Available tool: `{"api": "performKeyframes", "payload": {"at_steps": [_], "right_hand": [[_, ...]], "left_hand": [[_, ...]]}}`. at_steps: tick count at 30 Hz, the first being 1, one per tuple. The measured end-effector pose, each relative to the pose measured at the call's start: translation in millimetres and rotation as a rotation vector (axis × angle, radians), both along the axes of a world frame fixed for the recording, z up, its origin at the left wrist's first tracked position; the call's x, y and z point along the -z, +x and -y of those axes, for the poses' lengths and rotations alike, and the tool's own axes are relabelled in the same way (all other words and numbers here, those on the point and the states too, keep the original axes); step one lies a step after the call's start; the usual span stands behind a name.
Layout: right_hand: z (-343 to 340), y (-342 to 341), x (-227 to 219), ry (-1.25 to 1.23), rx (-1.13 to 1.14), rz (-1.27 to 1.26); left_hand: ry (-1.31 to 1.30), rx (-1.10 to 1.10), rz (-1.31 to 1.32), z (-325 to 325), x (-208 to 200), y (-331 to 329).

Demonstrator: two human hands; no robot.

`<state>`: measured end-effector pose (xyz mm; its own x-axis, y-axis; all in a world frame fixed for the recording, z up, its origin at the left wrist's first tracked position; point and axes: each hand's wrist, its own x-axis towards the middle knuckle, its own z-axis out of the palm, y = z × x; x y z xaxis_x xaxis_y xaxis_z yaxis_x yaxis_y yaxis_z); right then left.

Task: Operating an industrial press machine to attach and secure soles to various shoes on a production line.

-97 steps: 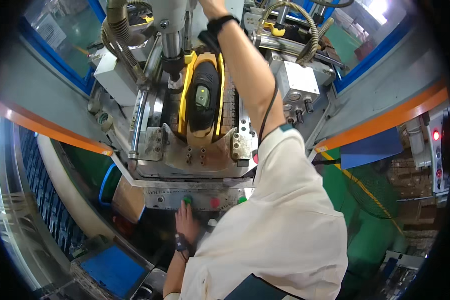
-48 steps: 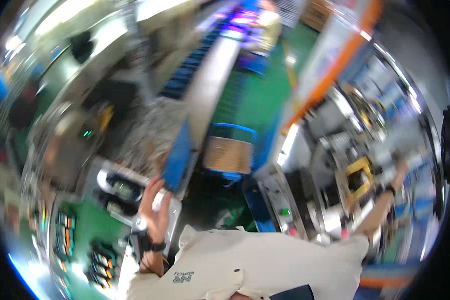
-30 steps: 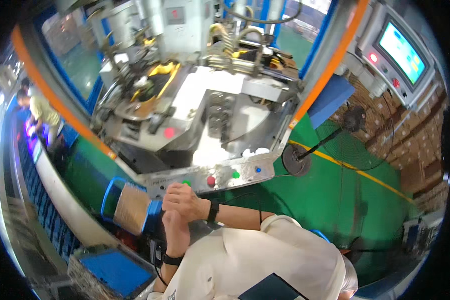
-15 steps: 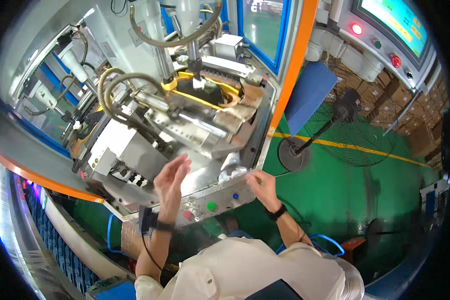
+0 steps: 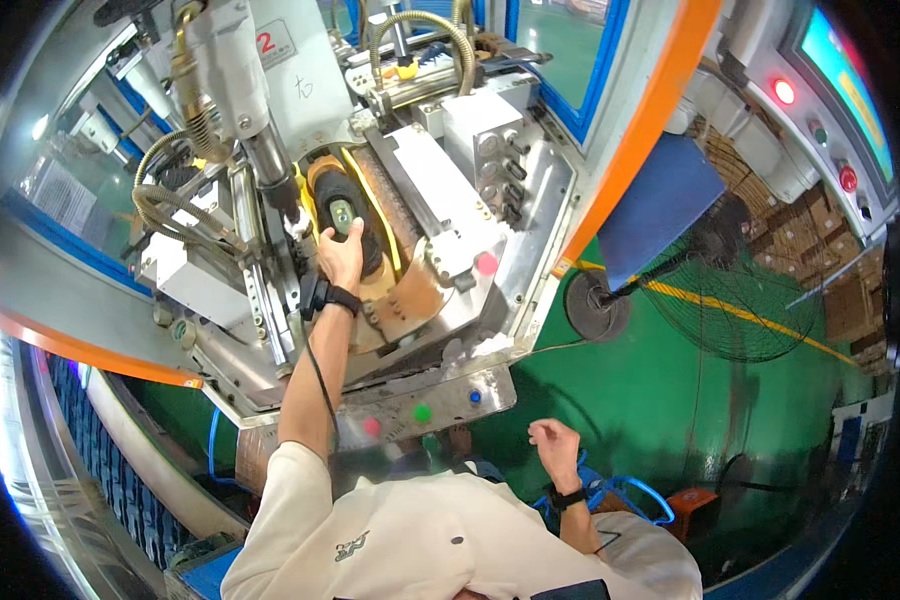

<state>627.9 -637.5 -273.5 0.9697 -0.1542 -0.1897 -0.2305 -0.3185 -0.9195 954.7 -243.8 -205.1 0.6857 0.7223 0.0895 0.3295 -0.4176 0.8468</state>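
Note:
Inside the machine, my left hand (image 5: 341,258) is at the near part of a black shoe-shaped form (image 5: 342,193). Its thumb and forefinger stand apart, reaching to the form's top, where a small grey-green plate (image 5: 341,213) sits. Whether the other fingers grip anything is hidden. The form lies in a mould with yellow edging (image 5: 370,205) along its sides and a brown near end (image 5: 407,303). A dark band with a small black device circles my left wrist. My right hand (image 5: 557,447) hangs outside the machine, fingers loosely curled, with nothing visible in them.
A metal cylinder (image 5: 268,165) with hoses stands just left of the mould; a white block (image 5: 420,170) flanks its right. Coloured buttons (image 5: 421,412) line the front ledge. An orange frame post (image 5: 635,130), a blue panel (image 5: 660,205), a caged fan (image 5: 720,230) and a control screen (image 5: 850,80) are to the right.
My left hand has gone forward into the machine to the black form. My right hand has drawn back from the ledge. The mould station now faces me at the front.

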Motion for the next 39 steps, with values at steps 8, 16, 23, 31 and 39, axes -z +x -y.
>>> {"api": "performKeyframes", "payload": {"at_steps": [8, 16, 23, 31, 39], "right_hand": [[33.3, 12.0, 27.4, -0.024, 0.037, -0.162], [24.1, 3.2, 24.1, -0.015, -0.069, -0.357], [12.7, 66.2, -6.2, 0.055, -0.31, -0.254], [-50.4, 161.5, -24.8, 0.246, -0.941, -0.256], [-197.2, 162.1, -53.7, 0.169, -1.578, -0.076]], "left_hand": [[0.172, -0.028, -0.07, -51.3, 35.6, 29.0], [-1.055, -0.018, 0.229, -77.7, -10.3, 1.3], [-1.304, 0.031, 0.399, -34.1, -51.7, -134.0], [-1.044, -0.125, 0.28, 57.8, -116.0, -375.3], [-0.761, -1.011, 0.423, 205.3, -135.2, -576.9]]}}
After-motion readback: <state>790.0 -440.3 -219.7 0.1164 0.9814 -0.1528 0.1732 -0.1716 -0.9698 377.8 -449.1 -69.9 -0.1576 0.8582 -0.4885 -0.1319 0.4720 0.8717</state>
